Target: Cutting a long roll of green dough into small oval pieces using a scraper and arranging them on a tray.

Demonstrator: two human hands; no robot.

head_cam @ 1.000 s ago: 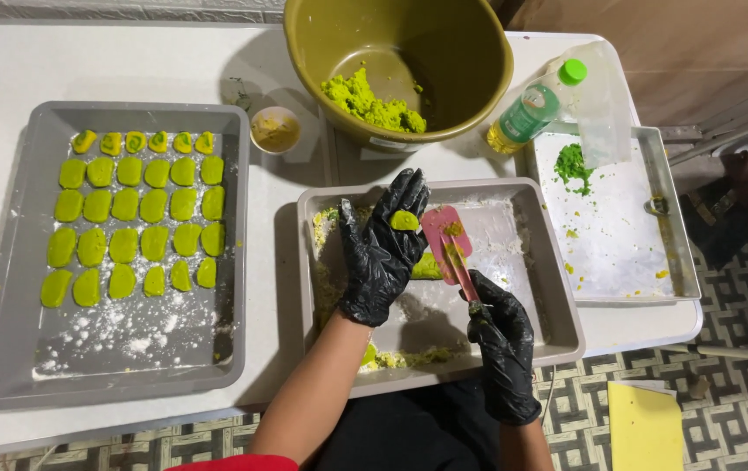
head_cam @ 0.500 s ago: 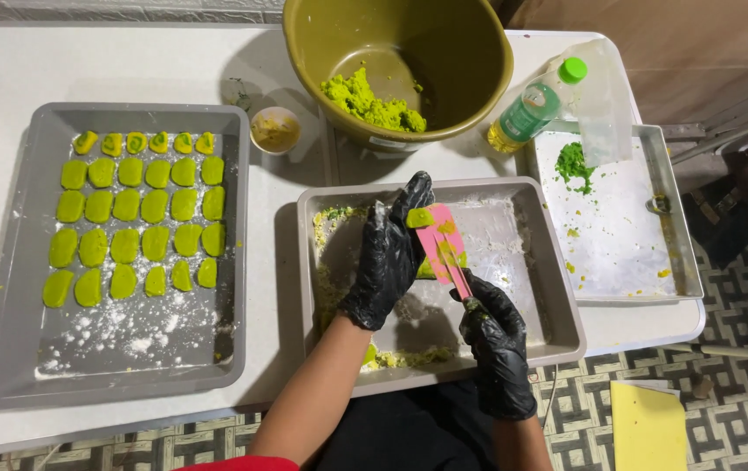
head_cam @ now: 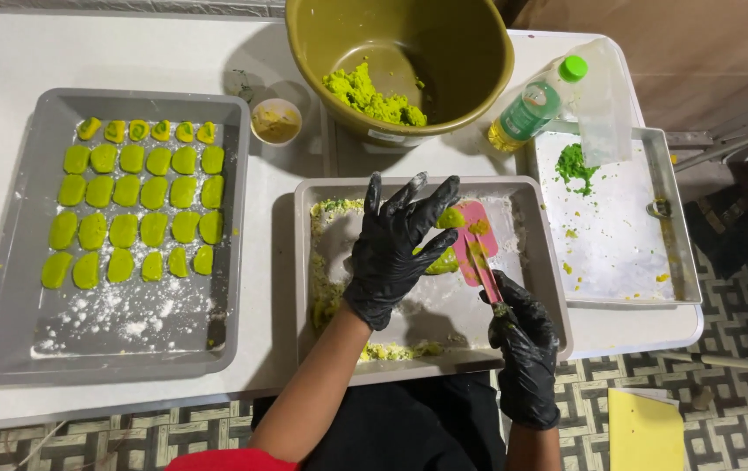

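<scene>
Far left on the white tabletop (head_cam: pixel 7 52): a grey rectangular tray (head_cam: pixel 7 288) dusted with white flour, carrying neat rows of flattened yellow-green dough pieces (head_cam: pixel 143 205). Just beyond its top right corner, a small round cup of yellowish paste (head_cam: pixel 275 120).

Middle: a big olive-green mixing bowl (head_cam: pixel 470 65) with a clump of green dough (head_cam: pixel 374 96) inside. Below it, a second grey tray (head_cam: pixel 548 288), floured and smeared with green crumbs. Over that tray, the left hand (head_cam: pixel 391 253) in a black glove, fingers spread and slightly curled, a small lump of green dough (head_cam: pixel 449 218) at the fingertips, another lump (head_cam: pixel 444 262) just below. Close beside, a pink silicone spatula (head_cam: pixel 476 249), blade smeared green, touching or nearly touching the lump. Right hand (head_cam: pixel 522 349), also black-gloved, wrapped shut around the spatula handle.

Right: a clear plastic bottle with a green cap (head_cam: pixel 535 105), lying tilted, then a metal tray (head_cam: pixel 679 262) with white flour and a green scrap.

Likely trouble: sticky dough clinging to glove or blade and tearing; the lump slipping from the open fingers; crumbs dragged into the clean flour.
</scene>
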